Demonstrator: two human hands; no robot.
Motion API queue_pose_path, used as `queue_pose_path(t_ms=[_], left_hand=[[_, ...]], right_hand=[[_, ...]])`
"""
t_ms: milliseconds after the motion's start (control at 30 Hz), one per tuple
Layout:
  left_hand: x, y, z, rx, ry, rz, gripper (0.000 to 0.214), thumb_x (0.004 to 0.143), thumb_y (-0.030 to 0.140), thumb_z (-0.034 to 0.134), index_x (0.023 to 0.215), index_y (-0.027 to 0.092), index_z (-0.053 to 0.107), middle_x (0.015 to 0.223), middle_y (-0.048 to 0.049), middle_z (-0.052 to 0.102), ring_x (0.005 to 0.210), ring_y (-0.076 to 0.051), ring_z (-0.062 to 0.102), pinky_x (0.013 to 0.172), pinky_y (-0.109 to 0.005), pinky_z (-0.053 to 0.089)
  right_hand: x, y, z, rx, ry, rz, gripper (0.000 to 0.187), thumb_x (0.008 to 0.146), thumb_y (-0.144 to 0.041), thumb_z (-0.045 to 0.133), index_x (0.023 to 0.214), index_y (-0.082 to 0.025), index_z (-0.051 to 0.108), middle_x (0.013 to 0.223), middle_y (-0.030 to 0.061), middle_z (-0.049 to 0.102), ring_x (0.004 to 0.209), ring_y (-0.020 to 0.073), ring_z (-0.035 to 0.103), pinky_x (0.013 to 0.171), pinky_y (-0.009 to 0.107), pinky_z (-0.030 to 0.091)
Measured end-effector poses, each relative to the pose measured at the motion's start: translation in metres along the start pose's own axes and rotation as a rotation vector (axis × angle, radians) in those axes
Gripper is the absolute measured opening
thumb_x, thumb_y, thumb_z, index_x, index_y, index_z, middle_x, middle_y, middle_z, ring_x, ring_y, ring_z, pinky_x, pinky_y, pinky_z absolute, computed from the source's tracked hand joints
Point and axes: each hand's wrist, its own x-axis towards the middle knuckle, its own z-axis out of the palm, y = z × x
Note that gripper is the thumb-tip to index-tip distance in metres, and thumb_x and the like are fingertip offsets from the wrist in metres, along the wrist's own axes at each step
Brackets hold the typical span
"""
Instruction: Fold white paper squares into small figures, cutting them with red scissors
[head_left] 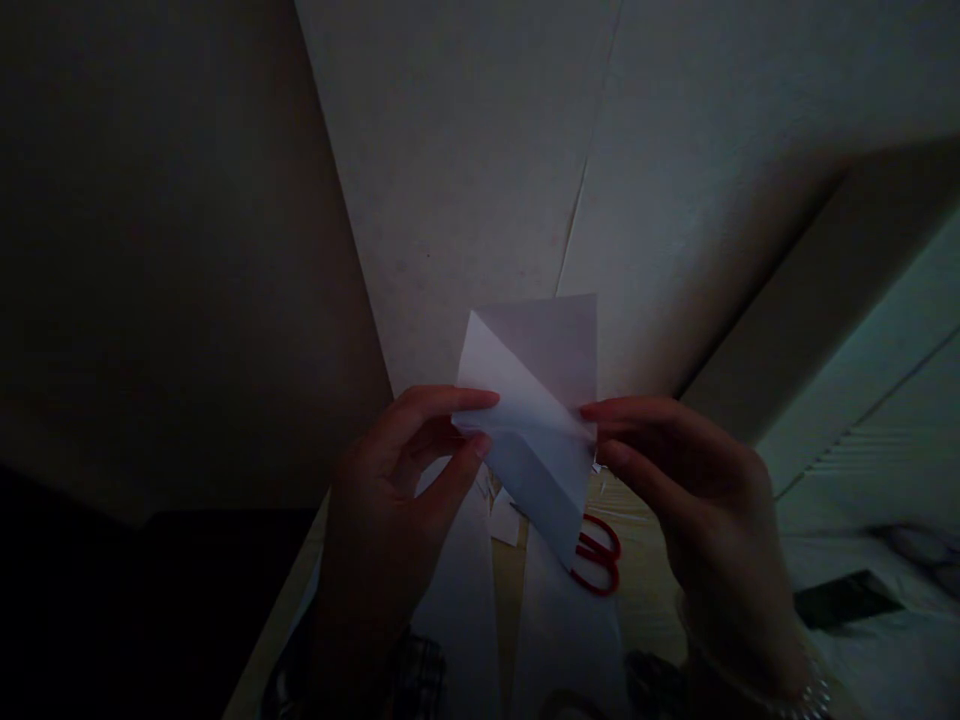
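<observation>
A creased piece of white paper is held up between my two hands, with diagonal folds running across it and its lower part angled down to a point. My left hand pinches its left edge between thumb and fingers. On the opposite edge, my right hand grips the paper with thumb and forefinger. Below the paper lies a pair of scissors with red handles; the paper hides most of its blades.
White sheets and small paper scraps lie on the light wooden table. A pale wall stands directly behind it. At the right, a dark flat object rests on a whitish surface. The scene is dim.
</observation>
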Motion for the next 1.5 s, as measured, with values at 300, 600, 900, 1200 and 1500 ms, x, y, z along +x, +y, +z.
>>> queue_pose_path(t_ms=[300,600,900,1200,1500], left_hand=[[0.0005,0.0042,0.0014,-0.016,0.003,-0.021,0.018,0.077,0.010,0.074,0.083,0.027,0.079,0.086,0.0042,0.076,0.076,-0.012,0.071,0.074,-0.019,0.059],[-0.0006,0.0081,0.0017,0.050,0.044,-0.080,0.016,0.075,0.011,0.076,0.076,0.027,0.079,0.079,0.0042,0.076,0.075,-0.014,0.073,0.073,-0.022,0.060],[-0.0010,0.0074,0.0015,0.044,0.024,-0.074,0.018,0.075,0.010,0.076,0.077,0.027,0.079,0.080,0.0044,0.078,0.077,-0.015,0.074,0.076,-0.022,0.060],[0.0014,0.0040,-0.0045,-0.029,-0.014,-0.092,0.023,0.076,0.009,0.076,0.077,0.031,0.082,0.081,0.0063,0.080,0.072,-0.012,0.075,0.066,-0.017,0.058],[0.0020,0.0028,-0.0064,-0.077,-0.039,-0.109,0.024,0.078,0.010,0.074,0.076,0.033,0.082,0.080,0.0058,0.081,0.075,-0.014,0.075,0.067,-0.018,0.059]], right_hand=[[0.0021,0.0008,0.0023,0.035,0.039,0.067,0.018,0.080,-0.010,0.078,0.084,-0.028,0.077,0.083,-0.0048,0.078,0.076,0.0105,0.074,0.070,0.016,0.061],[0.0025,-0.0018,-0.0003,-0.015,-0.004,0.107,0.014,0.079,-0.013,0.079,0.085,-0.025,0.076,0.082,-0.0018,0.077,0.074,0.0131,0.073,0.067,0.020,0.061],[0.0028,-0.0006,0.0004,-0.006,-0.009,0.106,0.017,0.077,-0.012,0.079,0.086,-0.026,0.077,0.075,-0.0039,0.074,0.070,0.0111,0.071,0.062,0.018,0.058],[0.0029,0.0002,-0.0002,-0.027,-0.020,0.105,0.016,0.078,-0.013,0.079,0.086,-0.026,0.076,0.078,-0.0032,0.076,0.071,0.0122,0.072,0.064,0.020,0.060],[0.0036,-0.0012,-0.0026,-0.036,-0.018,0.127,0.015,0.076,-0.013,0.080,0.083,-0.026,0.077,0.073,-0.0034,0.074,0.067,0.0122,0.070,0.060,0.020,0.058]])
